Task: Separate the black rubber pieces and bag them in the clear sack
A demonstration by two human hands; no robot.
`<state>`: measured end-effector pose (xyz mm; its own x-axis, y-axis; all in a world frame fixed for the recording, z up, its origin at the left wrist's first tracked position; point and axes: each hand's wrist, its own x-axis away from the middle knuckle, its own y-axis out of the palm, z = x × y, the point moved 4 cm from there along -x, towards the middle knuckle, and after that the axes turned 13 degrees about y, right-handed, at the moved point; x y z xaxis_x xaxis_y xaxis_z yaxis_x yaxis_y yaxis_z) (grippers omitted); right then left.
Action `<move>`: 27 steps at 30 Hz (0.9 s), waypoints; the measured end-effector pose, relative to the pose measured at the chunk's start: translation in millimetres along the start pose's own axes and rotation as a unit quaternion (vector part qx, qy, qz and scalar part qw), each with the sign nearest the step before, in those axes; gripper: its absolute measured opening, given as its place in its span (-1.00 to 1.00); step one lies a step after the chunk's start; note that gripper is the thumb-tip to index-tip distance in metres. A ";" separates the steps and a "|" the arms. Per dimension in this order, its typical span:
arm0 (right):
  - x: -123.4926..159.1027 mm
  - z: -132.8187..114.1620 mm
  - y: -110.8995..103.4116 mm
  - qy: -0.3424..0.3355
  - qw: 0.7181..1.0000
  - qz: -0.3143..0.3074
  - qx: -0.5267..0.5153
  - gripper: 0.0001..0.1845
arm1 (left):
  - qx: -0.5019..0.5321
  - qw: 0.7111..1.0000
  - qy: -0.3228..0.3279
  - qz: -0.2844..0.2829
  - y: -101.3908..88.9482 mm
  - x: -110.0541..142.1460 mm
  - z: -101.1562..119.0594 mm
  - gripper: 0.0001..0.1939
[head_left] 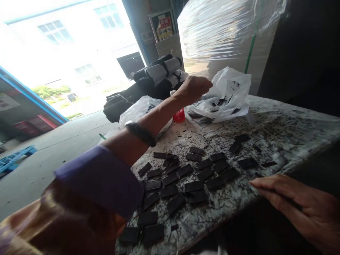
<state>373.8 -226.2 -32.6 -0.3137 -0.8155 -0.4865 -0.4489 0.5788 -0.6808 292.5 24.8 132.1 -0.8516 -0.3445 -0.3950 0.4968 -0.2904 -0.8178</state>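
Note:
My left hand [195, 88] is stretched out over the table, fingers pinched together above a white plastic bag [228, 95] that holds dark pieces; whatever it grips is too small to make out. A dark bracelet sits on that wrist. My right hand [297, 205] rests at the table's near right edge, fingers extended and together, with a thin dark strip lying along them. Several flat black rectangular pieces [186, 180] lie scattered on the speckled table top [278, 141] between both hands.
A red-capped bottle [179, 114] stands behind my left arm beside another clear plastic bag [138, 109]. Black and grey rolled goods [148, 81] lie beyond the table. A large pallet wrapped in clear film [225, 32] stands at the back right. An open concrete floor stretches to the left.

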 end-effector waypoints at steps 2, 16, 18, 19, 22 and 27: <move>7.6 -26.6 11.2 -0.078 0.996 -0.027 0.028 -0.73 | -0.025 0.999 0.040 0.006 -12.5 56.9 24.1 -0.69; 62.5 -154.0 78.0 -0.326 0.938 -0.077 0.095 -0.48 | -0.418 0.906 -0.055 -0.039 27.2 424.7 103.3 -0.45; 69.9 -169.0 87.4 -0.349 0.926 -0.084 0.115 -0.39 | -0.461 0.883 -0.068 -0.057 30.1 440.3 100.8 -0.41; 72.0 -175.5 91.2 -0.350 0.924 -0.088 0.124 -0.37 | -0.469 0.878 -0.072 -0.066 30.5 446.0 98.6 -0.38; 73.9 -192.3 98.5 -0.345 0.924 -0.091 0.133 -0.37 | -0.473 0.874 -0.067 -0.089 30.8 458.0 92.1 -0.21; 76.9 -220.4 110.7 -0.391 0.906 -0.073 0.147 -0.34 | -0.475 0.874 -0.034 -0.093 41.6 469.0 88.3 -0.10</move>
<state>115.6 -225.9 -24.7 0.4704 -0.6973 -0.5408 -0.1603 0.5351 -0.8294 -71.6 -227.7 -50.2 -0.8750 -0.4317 -0.2192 -0.0393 0.5145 -0.8566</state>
